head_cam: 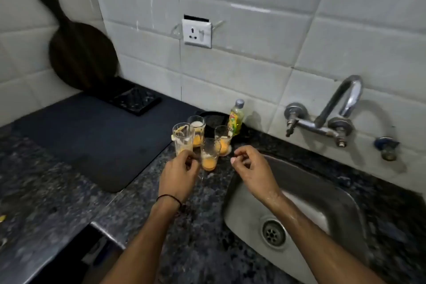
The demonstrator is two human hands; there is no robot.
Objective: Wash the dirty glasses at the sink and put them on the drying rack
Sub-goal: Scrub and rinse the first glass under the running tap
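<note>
Several dirty glasses with orange residue stand clustered on the granite counter, left of the sink (322, 210). My left hand (179, 173) curls its fingers round the base of the front-left glass (183, 136). Close beside it stand a short glass (209, 154), a rear glass (197, 130) and a right glass (223, 139). My right hand (251, 168) is wet and hovers over the sink's left rim, fingers loosely curled, holding nothing.
A chrome tap (341, 108) juts from the tiled wall above the sink. A small green bottle (236, 117) and a black bowl (213, 120) sit behind the glasses. A dark mat (87, 140) covers the counter at left, with a black tray (136, 100) and round board (80, 53) behind.
</note>
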